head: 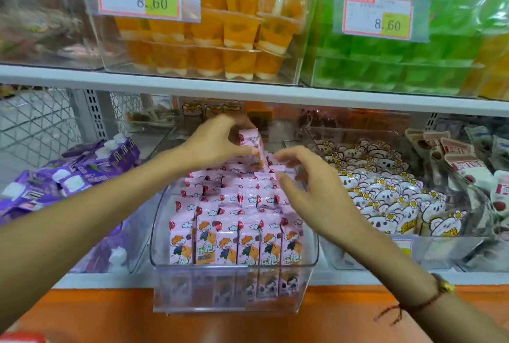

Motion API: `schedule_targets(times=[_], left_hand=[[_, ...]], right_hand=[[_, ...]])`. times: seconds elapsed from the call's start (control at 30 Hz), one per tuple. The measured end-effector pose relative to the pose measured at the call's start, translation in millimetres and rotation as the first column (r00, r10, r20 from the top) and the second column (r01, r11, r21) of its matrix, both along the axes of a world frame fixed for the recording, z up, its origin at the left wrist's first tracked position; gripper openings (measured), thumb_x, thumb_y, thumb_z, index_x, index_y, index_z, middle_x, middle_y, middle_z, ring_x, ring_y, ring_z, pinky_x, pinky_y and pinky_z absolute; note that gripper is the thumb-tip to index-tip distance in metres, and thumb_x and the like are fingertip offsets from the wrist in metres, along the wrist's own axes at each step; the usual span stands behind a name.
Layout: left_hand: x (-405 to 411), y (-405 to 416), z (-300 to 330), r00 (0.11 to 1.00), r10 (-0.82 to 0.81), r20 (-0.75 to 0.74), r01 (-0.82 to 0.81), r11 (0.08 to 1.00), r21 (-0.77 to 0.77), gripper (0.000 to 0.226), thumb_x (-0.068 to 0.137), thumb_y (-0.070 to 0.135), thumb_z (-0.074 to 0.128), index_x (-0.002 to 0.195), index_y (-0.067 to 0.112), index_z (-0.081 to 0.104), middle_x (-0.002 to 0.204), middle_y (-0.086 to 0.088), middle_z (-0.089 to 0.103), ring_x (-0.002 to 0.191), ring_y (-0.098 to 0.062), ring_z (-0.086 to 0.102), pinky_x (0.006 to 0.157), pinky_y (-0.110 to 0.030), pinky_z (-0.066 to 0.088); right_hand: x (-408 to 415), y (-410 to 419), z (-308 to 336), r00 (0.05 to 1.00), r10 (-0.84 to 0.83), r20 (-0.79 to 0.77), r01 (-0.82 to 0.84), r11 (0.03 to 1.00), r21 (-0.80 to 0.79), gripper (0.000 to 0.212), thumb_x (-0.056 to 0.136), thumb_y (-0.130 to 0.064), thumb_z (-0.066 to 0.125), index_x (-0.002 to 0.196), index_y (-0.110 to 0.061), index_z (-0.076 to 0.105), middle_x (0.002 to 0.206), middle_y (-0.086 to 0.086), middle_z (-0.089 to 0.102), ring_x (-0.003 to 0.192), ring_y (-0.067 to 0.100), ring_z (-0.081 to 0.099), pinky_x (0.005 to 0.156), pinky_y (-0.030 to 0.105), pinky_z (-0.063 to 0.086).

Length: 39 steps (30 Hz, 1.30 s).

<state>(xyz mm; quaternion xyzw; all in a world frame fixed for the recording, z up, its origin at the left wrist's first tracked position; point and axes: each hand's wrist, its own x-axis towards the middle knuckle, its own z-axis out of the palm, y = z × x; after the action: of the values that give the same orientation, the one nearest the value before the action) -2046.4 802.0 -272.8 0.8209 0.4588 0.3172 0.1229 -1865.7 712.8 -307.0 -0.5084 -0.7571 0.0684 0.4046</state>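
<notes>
The thumb and curled fingers (225, 119) of the left hand (217, 141) pinch one pink snack packet (252, 147) by its upper part, holding it upright above the back of the clear plastic bin (165, 295). The right hand (316, 191) holds nothing: its fingers (292, 154) are spread and loosely bent, hovering just over the bin's back right corner, close beside the held packet but apart from it. A red cord bracelet with a gold bead (446, 286) sits on that wrist. Inside the bin, rows of pink packets (237, 238) stand upright. Left of the bin lie purple spouted pouches (82, 169); right of it, white bear-print packets (385, 196). Above the bin, past the white shelf board (248, 91), are orange jelly cups (220, 39) and green jelly cups (399, 53).
</notes>
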Motion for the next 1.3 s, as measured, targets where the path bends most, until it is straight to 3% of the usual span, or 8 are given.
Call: schedule_targets(times=[0.2,0.33,0.43,0.57,0.83,1.07,1.17,1.3], left_hand=[[-12.3,-7.8,-13.1,0.950,0.211,0.229,-0.263,0.937,0.230,0.032,0.082,0.033,0.075,0.109,0.024,0.063,0.104,0.008,0.067,0.096,-0.012,0.062,0.081,-0.026,0.048],[-13.2,4.5,-24.8,0.925,0.265,0.272,-0.298,0.950,0.089,0.035,0.082,0.031,0.074,0.113,0.021,0.060,0.113,0.001,0.066,0.101,-0.014,0.060,0.082,-0.025,0.046],[-9.4,11.9,-31.8,0.896,0.277,0.346,-0.294,0.956,-0.004,0.035,0.081,0.031,0.075,0.111,0.023,0.058,0.113,0.000,0.065,0.102,-0.015,0.060,0.081,-0.024,0.043],[-7.0,22.9,-32.3,0.897,0.243,0.368,-0.223,0.970,-0.097,0.033,0.080,0.030,0.076,0.102,0.030,0.051,0.105,0.004,0.063,0.101,-0.017,0.063,0.083,-0.030,0.052],[15.1,38.9,-21.5,0.998,0.048,-0.043,-0.050,0.997,-0.065,0.034,0.080,0.031,0.075,0.109,0.018,0.062,0.114,-0.002,0.065,0.103,-0.020,0.061,0.082,-0.028,0.049],[43.4,57.9,-32.3,0.918,0.065,-0.391,-0.131,0.981,-0.143,0.045,0.094,0.034,0.058,0.134,0.016,0.052,0.132,-0.007,0.055,0.115,-0.026,0.056,0.091,-0.031,0.045],[42.5,57.5,-42.7,0.923,-0.011,-0.385,-0.104,0.955,-0.277,0.036,0.101,0.032,0.043,0.131,0.014,0.053,0.122,-0.013,0.059,0.106,-0.026,0.057,0.084,-0.033,0.044],[34.7,52.4,-39.1,0.946,-0.015,-0.323,-0.048,0.982,-0.184,0.035,0.096,0.035,0.052,0.128,0.019,0.054,0.131,-0.005,0.057,0.113,-0.022,0.057,0.095,-0.035,0.047]], right_hand=[[2.2,82.8,13.9,0.917,-0.087,0.390,0.152,0.978,-0.140,0.034,0.090,-0.007,0.046,0.121,-0.010,0.060,0.121,0.013,0.065,0.111,0.030,0.060,0.096,0.039,0.048],[-12.7,117.0,2.4,0.795,0.064,0.603,0.165,0.934,-0.317,0.018,0.092,-0.014,0.044,0.100,-0.012,0.060,0.102,0.008,0.064,0.105,0.029,0.060,0.082,0.029,0.043],[-18.0,126.5,3.2,0.692,0.128,0.711,0.201,0.911,-0.360,0.026,0.095,-0.021,0.041,0.111,-0.011,0.059,0.113,0.011,0.063,0.103,0.028,0.057,0.089,0.031,0.044],[-6.7,114.0,6.0,0.694,0.137,0.706,0.123,0.944,-0.305,0.026,0.095,-0.023,0.040,0.095,-0.014,0.064,0.098,0.006,0.065,0.093,0.024,0.058,0.081,0.029,0.041],[-1.6,84.8,17.0,0.696,0.193,0.692,0.091,0.932,-0.350,0.038,0.098,-0.031,0.044,0.129,-0.012,0.056,0.137,0.011,0.054,0.126,0.028,0.048,0.104,0.036,0.037],[-8.7,1.0,-0.1,0.722,0.109,0.683,-0.013,0.989,-0.145,0.037,0.096,-0.040,0.041,0.125,-0.022,0.056,0.125,-0.001,0.058,0.118,0.020,0.048,0.099,0.034,0.033],[-9.5,-25.3,-18.2,0.698,0.043,0.714,0.013,0.997,-0.072,0.042,0.098,-0.046,0.030,0.132,-0.026,0.047,0.131,-0.004,0.054,0.121,0.016,0.045,0.103,0.032,0.021],[-7.1,-29.6,-25.6,0.706,0.013,0.708,0.021,0.999,-0.039,0.045,0.099,-0.046,0.026,0.134,-0.026,0.047,0.133,-0.004,0.055,0.120,0.016,0.047,0.103,0.032,0.015]])
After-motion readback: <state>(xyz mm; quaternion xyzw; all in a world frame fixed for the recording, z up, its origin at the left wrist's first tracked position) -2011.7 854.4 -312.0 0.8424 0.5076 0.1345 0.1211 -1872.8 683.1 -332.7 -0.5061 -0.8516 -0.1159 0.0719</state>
